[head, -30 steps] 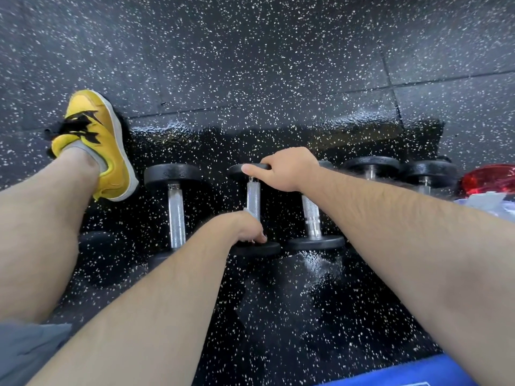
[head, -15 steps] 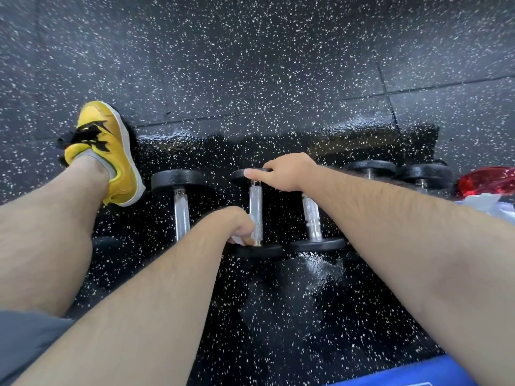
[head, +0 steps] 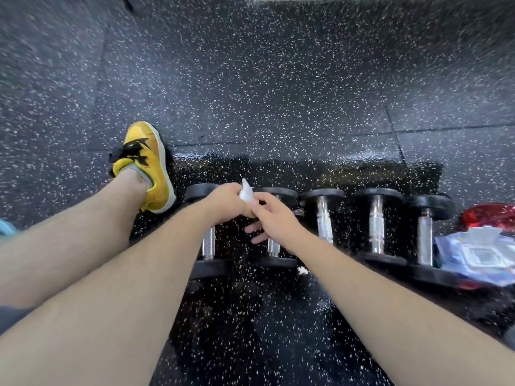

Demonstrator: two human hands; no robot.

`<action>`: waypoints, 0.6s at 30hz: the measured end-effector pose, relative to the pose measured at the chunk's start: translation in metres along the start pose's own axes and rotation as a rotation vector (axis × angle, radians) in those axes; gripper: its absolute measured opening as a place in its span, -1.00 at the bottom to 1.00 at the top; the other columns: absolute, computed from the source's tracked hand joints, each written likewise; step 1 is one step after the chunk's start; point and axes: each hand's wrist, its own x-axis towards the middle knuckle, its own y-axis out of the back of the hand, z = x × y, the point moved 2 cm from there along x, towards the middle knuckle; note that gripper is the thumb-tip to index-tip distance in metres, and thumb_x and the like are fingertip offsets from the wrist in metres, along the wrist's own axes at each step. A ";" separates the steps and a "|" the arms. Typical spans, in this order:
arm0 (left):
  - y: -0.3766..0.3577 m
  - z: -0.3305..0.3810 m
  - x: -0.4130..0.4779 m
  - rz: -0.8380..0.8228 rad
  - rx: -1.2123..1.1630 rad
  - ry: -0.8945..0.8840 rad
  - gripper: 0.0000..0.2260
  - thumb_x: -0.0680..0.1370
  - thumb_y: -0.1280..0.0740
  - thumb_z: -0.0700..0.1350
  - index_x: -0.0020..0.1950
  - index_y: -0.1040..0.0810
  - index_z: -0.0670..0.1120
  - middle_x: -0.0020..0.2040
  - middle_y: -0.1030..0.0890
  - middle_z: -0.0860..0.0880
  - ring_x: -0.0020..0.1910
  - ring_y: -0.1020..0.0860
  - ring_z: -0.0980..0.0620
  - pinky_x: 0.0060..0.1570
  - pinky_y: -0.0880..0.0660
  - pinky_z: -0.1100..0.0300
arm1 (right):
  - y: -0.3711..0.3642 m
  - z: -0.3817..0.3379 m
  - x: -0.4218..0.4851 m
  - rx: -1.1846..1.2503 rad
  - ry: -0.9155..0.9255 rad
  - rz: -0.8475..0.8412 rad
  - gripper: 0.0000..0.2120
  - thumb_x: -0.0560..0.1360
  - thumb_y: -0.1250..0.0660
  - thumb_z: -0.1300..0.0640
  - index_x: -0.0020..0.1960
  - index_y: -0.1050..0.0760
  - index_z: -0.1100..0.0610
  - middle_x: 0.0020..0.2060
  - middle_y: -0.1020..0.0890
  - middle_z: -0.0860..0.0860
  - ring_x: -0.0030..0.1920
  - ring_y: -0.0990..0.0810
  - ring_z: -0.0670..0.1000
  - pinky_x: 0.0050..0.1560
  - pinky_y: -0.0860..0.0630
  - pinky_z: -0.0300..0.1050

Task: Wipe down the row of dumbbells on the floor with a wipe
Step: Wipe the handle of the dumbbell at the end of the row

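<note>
Speckled black floor [head: 278, 79] fills most of it, with five dumbbells [head: 376, 229] lined up side by side across the middle, a yellow shoe [head: 150, 168] just beside the leftmost and a pack [head: 473, 254] of wipes up against the rightmost. Both hands meet over the two left dumbbells: the left hand [head: 225, 203] has its fingers curled round the crumpled white wipe [head: 246, 193], and the right hand [head: 274, 215] touches its lower edge with thumb and forefinger, other fingers spread loose. Too blurry to tell if the right one's actually pinching it.
</note>
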 end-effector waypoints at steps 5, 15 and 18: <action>0.013 -0.003 -0.013 -0.290 -0.063 -0.006 -0.76 0.41 -0.41 -0.35 -0.03 -0.65 -0.06 -0.18 -0.66 0.06 -0.15 -0.55 0.08 -0.14 -0.47 0.18 | -0.016 0.008 0.001 0.015 0.018 0.188 -0.82 0.58 -0.31 0.16 0.18 -0.51 0.04 -0.06 -0.68 0.09 -0.26 -0.69 0.03 -0.05 -0.68 0.04; 0.046 -0.078 0.035 0.177 0.244 0.111 -0.50 0.62 -0.32 0.06 0.55 -0.34 0.02 0.49 -0.39 -0.12 0.46 -0.37 -0.16 0.46 -0.31 -0.01 | -0.004 0.030 0.002 0.034 -0.049 0.167 -0.75 0.59 -0.23 0.26 0.04 -0.58 -0.04 0.06 -0.57 0.12 -0.27 -0.62 -0.05 -0.12 -0.66 -0.14; 0.043 -0.090 0.042 0.232 0.171 0.055 -0.62 0.60 -0.35 0.04 0.43 -0.48 0.08 0.29 -0.54 -0.08 0.23 -0.52 -0.14 0.30 -0.46 -0.02 | -0.005 0.035 0.006 0.024 -0.081 0.136 -0.75 0.56 -0.24 0.27 0.03 -0.58 -0.04 0.02 -0.63 0.07 -0.28 -0.64 -0.06 -0.10 -0.64 -0.15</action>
